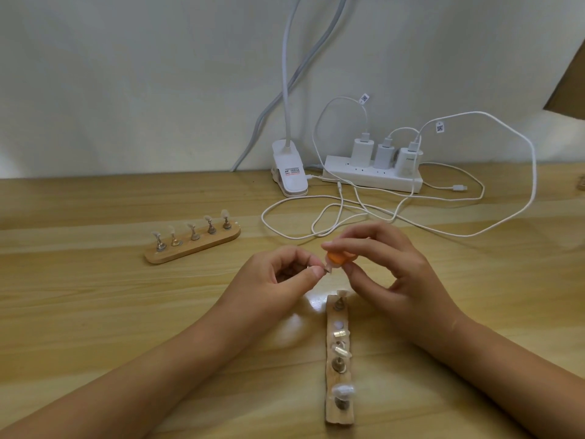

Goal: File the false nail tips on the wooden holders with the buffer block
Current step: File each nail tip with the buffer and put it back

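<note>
Table [95, 312]: pale wood, bearing everything in view.
Power strip [373, 177]: at the back by the wall, chargers plugged in, white cables looping toward the hands.
Right hand [402, 274]: raised off the table, fingers curled, pinching the buffer block between thumb and fingertips.
Left hand [275, 280]: just beside it, thumb and forefinger pinching the nail tip by its small metal stand.
Near holder [330, 380]: lengthwise below the hands, with stands and tips along it; exact count unclear.
Far holder [196, 245]: well apart to the left, five tips upright on it.
Buffer block [340, 259]: small, orange, at the nail tip's edge; touching or a hair apart, cannot tell.
Nail tip [326, 270]: off its holder, in the air between both hands.
Risk: likely a slip, since the pinch on the stand is slight and too hard a stroke could twist the tip loose or drop it among the cables.
</note>
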`<state>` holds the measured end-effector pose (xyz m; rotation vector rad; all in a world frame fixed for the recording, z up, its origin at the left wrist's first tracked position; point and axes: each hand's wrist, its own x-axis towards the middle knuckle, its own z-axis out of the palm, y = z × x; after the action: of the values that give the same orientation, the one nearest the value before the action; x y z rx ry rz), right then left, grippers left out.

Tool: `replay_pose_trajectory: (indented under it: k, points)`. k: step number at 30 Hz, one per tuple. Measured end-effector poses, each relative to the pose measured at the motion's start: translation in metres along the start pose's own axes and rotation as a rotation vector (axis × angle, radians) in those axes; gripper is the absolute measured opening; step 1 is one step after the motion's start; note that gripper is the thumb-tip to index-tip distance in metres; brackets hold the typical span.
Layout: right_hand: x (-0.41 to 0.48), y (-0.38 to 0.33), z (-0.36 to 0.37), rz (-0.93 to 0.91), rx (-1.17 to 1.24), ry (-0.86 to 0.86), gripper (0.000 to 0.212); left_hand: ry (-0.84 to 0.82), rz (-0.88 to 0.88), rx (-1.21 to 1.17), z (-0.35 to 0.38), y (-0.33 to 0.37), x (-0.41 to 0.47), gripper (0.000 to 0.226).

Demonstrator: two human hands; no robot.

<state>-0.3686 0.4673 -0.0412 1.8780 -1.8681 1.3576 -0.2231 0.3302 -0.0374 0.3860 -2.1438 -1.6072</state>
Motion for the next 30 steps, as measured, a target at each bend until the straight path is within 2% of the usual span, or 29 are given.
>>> replay_pose_trajectory:
  k: [4, 7, 11, 15, 18, 22, 26, 30]
  points:
    - [-0.0023, -0.0003, 0.0022, -0.069, -0.02, -0.032, 0.025, -0.017, 0.007, 0.002, 0.0001, 0.0011, -0.0002, 0.009]
    - [-0.0007, 0.0017, 0.0002, 0.022, 0.021, -0.001, 0.026, -0.011, -0.002, 0.013, -0.0009, -0.0009, 0.0003, 0.01]
    - [-0.0022, 0.0012, 0.0021, -0.035, 0.034, -0.055, 0.026, -0.029, 0.007, 0.012, -0.0002, 0.0002, 0.0002, 0.009]
    - [0.001, 0.0025, 0.0, 0.062, 0.083, -0.011, 0.028, -0.018, 0.001, 0.019, -0.0007, -0.0015, 0.0005, 0.009]
    - [-0.0019, 0.0, 0.002, -0.031, 0.074, -0.07, 0.027, -0.032, 0.014, 0.012, -0.0001, -0.0003, 0.0004, 0.01]
    - [0.0, 0.0021, 0.0001, 0.063, 0.094, -0.029, 0.028, -0.018, 0.001, 0.004, 0.0001, -0.0019, 0.0009, 0.009]
    - [-0.003, -0.001, 0.0025, -0.047, 0.077, -0.08, 0.026, -0.044, 0.034, 0.002, 0.0009, -0.0007, 0.0012, 0.009]
    - [-0.0009, 0.0008, 0.0011, 0.055, 0.075, -0.043, 0.027, -0.03, 0.013, -0.012, 0.0, -0.0026, 0.0013, 0.009]
